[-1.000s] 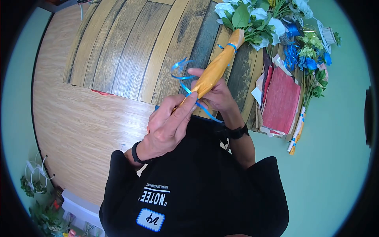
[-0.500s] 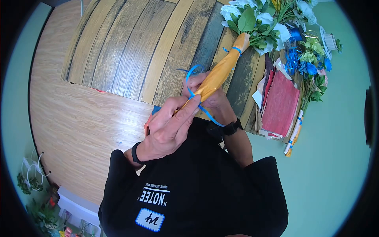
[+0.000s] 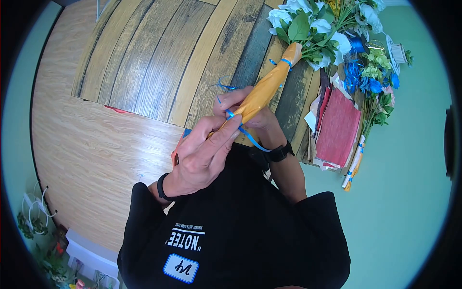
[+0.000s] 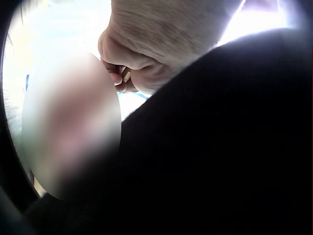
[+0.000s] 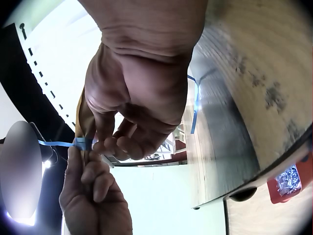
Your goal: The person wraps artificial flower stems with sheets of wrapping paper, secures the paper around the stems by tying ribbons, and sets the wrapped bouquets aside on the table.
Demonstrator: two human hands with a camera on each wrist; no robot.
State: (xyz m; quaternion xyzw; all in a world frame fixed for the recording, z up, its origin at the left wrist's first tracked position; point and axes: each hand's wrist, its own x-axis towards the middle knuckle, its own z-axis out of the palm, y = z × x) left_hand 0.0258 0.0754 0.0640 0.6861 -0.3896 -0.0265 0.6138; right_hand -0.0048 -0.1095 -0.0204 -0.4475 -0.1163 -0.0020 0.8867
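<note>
White flowers (image 3: pixel 320 29) top a bouquet whose stems are bound in an orange paper wrap (image 3: pixel 263 92). My left hand (image 3: pixel 201 153) pinches the narrow lower end between thumb and fingers, at a blue ribbon knot (image 3: pixel 231 114). Just beyond it, partly behind the wrap, my right hand (image 3: pixel 243 105) has its fingers bent on the ribbon beside the knot. In the right wrist view, my right hand (image 5: pixel 142 93) is above the blue ribbon (image 5: pixel 82 143) and my left hand (image 5: pixel 95 200) below. The left wrist view shows mostly my left hand (image 4: pixel 156 44) and dark cloth.
On the wooden table (image 3: pixel 159 53), red and white paper sheets (image 3: pixel 339 126) lie right of the bouquet. Beyond them are a second bouquet (image 3: pixel 378 86), a blue ribbon spool (image 3: pixel 357 45) and a white spool (image 3: pixel 397 52). A red container (image 5: pixel 288 183) stands low down.
My right hand's fingers have drawn in toward the knot, and the raised ribbon loop has dropped and narrowed beside them. My left hand keeps its grip on the wrap. The view has shifted slightly.
</note>
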